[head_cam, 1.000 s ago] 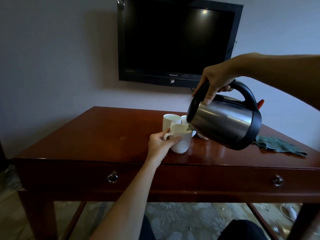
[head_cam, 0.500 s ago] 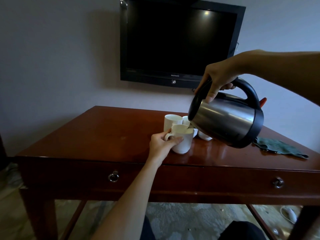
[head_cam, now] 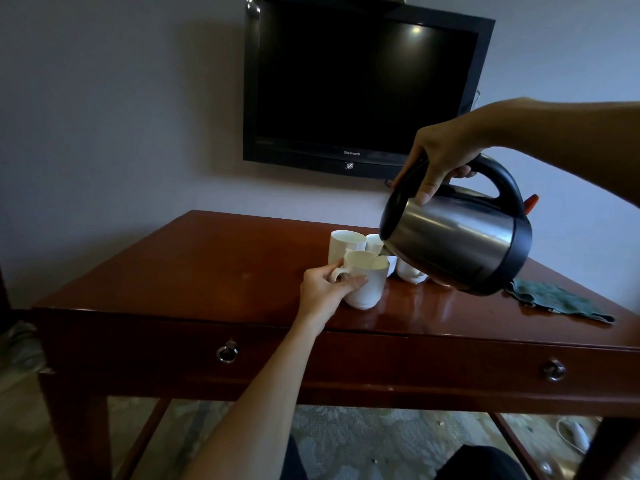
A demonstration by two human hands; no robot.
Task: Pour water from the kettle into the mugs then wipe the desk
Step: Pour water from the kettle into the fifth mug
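My right hand (head_cam: 446, 150): wrapped tight around the black handle of the kettle (head_cam: 457, 240) — I hold it up in the air, tipped down to my left.
Kettle spout: right over the front mug (head_cam: 367, 280), just above its rim.
My left hand (head_cam: 325, 289): closed around the front mug by its handle, thumb on the side (the mug stands on the desk (head_cam: 207, 268)).
Other mugs (head_cam: 346, 244): bunched just behind the front one — some partly hidden by the kettle.
Green cloth (head_cam: 554, 299): lying flat on the desk, off to the right.
TV (head_cam: 360, 84): dark, on the wall above.
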